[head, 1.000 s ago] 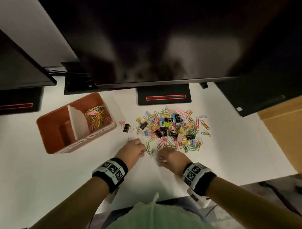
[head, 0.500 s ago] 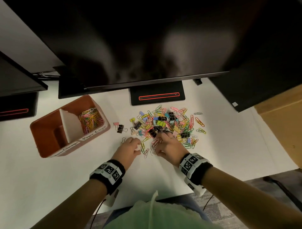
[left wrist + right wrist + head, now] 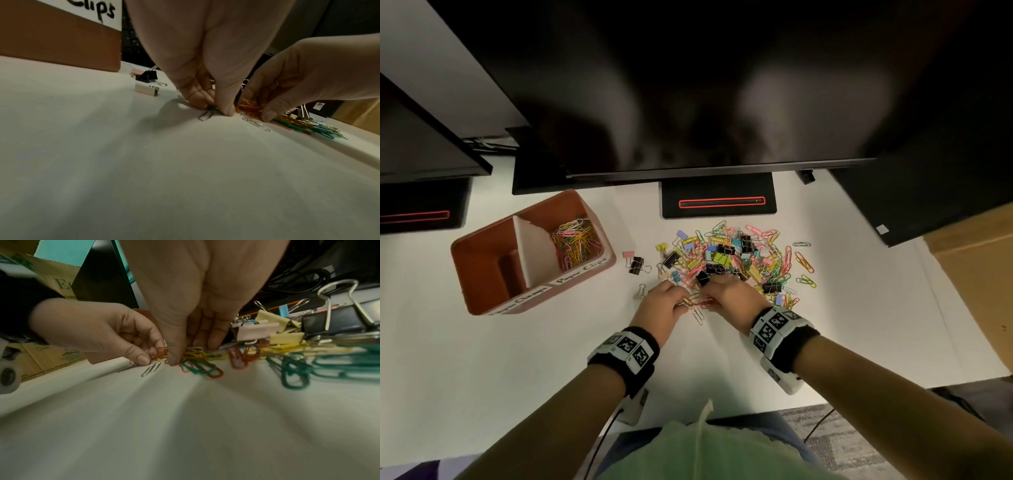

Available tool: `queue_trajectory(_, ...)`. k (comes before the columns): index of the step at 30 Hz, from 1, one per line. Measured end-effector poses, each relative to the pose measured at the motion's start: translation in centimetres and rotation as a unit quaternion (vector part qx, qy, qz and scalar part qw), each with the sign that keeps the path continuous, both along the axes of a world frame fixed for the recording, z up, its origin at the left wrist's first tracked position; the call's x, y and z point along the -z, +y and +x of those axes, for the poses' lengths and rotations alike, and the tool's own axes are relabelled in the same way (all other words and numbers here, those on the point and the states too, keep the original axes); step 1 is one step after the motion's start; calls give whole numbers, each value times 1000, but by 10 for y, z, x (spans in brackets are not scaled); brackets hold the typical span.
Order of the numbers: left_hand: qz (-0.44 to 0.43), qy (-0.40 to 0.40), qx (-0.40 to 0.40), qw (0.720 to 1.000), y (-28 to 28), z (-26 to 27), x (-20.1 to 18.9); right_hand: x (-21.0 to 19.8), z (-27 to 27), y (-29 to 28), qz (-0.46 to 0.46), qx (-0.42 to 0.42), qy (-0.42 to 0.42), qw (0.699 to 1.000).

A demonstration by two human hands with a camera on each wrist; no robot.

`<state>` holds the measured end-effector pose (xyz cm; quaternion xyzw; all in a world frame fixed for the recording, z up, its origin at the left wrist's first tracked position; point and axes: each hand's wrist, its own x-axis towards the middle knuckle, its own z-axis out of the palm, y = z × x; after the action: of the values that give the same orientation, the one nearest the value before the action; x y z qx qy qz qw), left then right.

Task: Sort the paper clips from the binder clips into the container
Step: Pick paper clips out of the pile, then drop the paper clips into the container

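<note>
Paper clips [image 3: 697, 301] — pile's [image 3: 736, 260] near edge

A: What is hidden near the clip pile [image 3: 736, 262]?
B: Both hands [image 3: 697, 301] cover its near edge, hiding which clips they pinch.
A: And the container [image 3: 599, 270]?
B: Its label lettering blurs; the left compartment's floor is shadowed.

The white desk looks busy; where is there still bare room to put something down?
The desk is bare in front of the orange container, left of the left hand, and again right of the clip pile toward the desk's right edge. It is crowded at the pile itself, where the right hand also works, with stray binder clips between pile and container.
</note>
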<state>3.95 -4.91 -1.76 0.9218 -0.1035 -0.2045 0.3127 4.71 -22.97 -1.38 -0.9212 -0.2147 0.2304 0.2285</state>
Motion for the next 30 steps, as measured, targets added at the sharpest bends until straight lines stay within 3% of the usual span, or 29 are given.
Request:
queue_trajectory(9,19,13,14,1000,2,12,2,-7,6,5,-50,7,40,998)
queue_trajectory(18,51,-40,55,996,5,11,3,-11,5,7,-53,13,47,997)
queue_trajectory(30,54,40,19,998,12,17,6,-8,4,10,-23,54,57,997)
